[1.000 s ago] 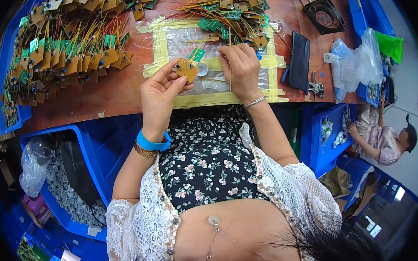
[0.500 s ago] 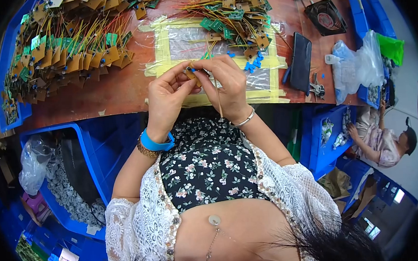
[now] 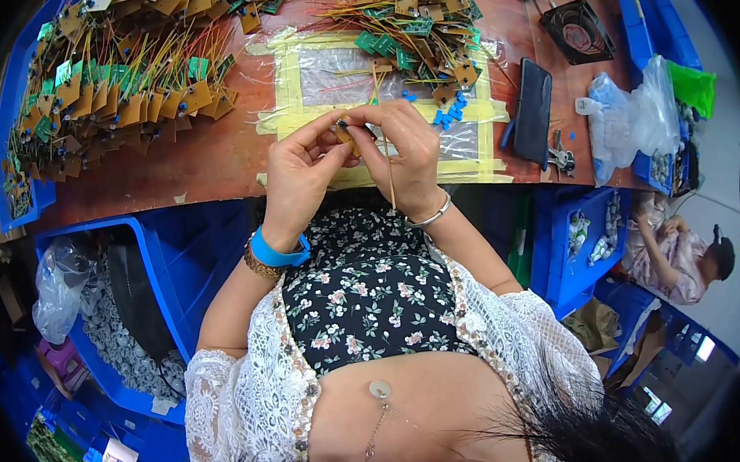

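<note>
Above the near edge of the table, a small brown circuit board is pinched between the fingertips of both hands. My left hand closes on its left side, thumb below and index finger on top. From the other side my right hand grips it, and a thin wooden stick also runs through those fingers, pointing down toward my body. A dark bit shows at the board's top, too small to make out. Small blue parts lie loose just right of my right hand.
Wired circuit boards are heaped at the left and at the far middle. Yellow tape frames a plastic sheet. To the right lie a dark phone, keys, a fan and plastic bags. A co-worker sits at right.
Both hands stay in nearly the same place, with the board turned slightly between the fingertips. The co-worker at the right has drawn an arm back from the blue tray.
</note>
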Motion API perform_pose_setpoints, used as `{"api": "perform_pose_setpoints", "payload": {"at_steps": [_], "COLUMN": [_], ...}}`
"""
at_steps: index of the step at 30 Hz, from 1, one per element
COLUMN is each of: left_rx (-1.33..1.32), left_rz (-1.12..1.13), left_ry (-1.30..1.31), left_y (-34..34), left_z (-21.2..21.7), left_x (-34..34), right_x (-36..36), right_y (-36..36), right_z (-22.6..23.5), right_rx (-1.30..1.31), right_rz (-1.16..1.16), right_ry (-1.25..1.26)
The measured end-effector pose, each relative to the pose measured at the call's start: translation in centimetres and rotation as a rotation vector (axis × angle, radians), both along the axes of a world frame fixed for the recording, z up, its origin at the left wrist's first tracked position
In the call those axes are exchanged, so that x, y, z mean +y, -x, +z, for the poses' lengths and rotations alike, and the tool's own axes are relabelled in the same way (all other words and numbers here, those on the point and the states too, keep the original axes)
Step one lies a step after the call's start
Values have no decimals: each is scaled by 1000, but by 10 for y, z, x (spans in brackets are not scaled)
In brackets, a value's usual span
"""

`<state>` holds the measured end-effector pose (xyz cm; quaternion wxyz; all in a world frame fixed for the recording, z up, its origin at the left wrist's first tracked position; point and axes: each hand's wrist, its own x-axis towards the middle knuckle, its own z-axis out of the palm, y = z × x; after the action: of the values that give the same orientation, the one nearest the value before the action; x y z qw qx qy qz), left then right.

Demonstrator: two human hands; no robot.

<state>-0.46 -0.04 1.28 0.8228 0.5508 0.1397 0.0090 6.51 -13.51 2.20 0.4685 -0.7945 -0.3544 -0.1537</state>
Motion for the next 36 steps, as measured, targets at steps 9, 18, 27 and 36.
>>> {"api": "perform_pose_setpoints", "payload": {"at_steps": [9, 18, 27, 36], "left_rx": [-10, -48, -349, -176], "left_rz": [22, 190, 644, 643], "left_ry": [-17, -50, -247, -183], "left_y": [0, -17, -168, -144], "left_z": [-2, 12, -4, -1], "left_x": [1, 9, 128, 78], "right_x": [-1, 2, -19, -44], "right_y": [-4, -10, -11, -21], "right_z": [1, 8, 9, -3], "right_rx": [14, -60, -80, -61], "right_rz": [54, 65, -59, -183], "right_ry": [4, -73, -117, -122]}}
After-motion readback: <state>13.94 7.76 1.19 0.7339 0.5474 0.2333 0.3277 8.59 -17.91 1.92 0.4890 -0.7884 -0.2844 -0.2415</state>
